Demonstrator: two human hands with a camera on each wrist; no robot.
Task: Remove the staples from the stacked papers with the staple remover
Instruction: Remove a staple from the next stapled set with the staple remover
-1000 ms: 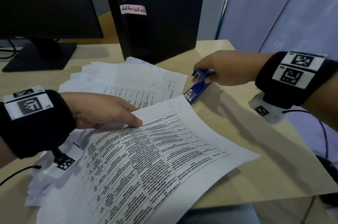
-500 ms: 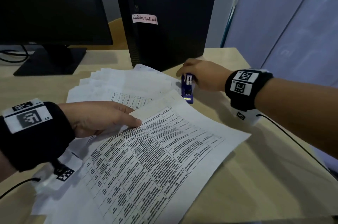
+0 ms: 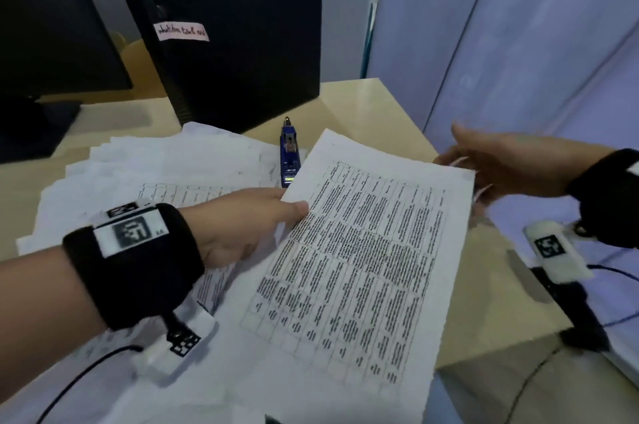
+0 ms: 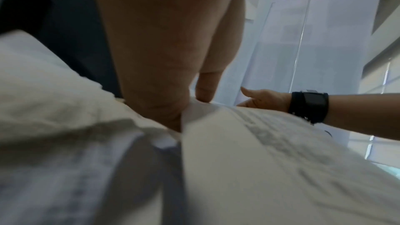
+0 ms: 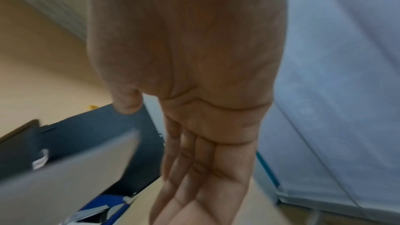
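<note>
Here, head view: left hand (image 3: 242, 223) pinches the left edge of the printed sheet (image 3: 363, 250), lifted over the fanned papers (image 3: 166, 164). Right hand (image 3: 501, 160) is at the sheet's far right corner with fingers straight, holding nothing. Blue staple remover (image 3: 288, 155) lies on the desk (image 3: 363, 94) beyond the left hand, between both hands, untouched. Left wrist view: thumb and fingers (image 4: 207, 83) clamp the sheet edge. Right wrist view: flat palm, fingers (image 5: 194, 177) extended, staple remover below them.
</note>
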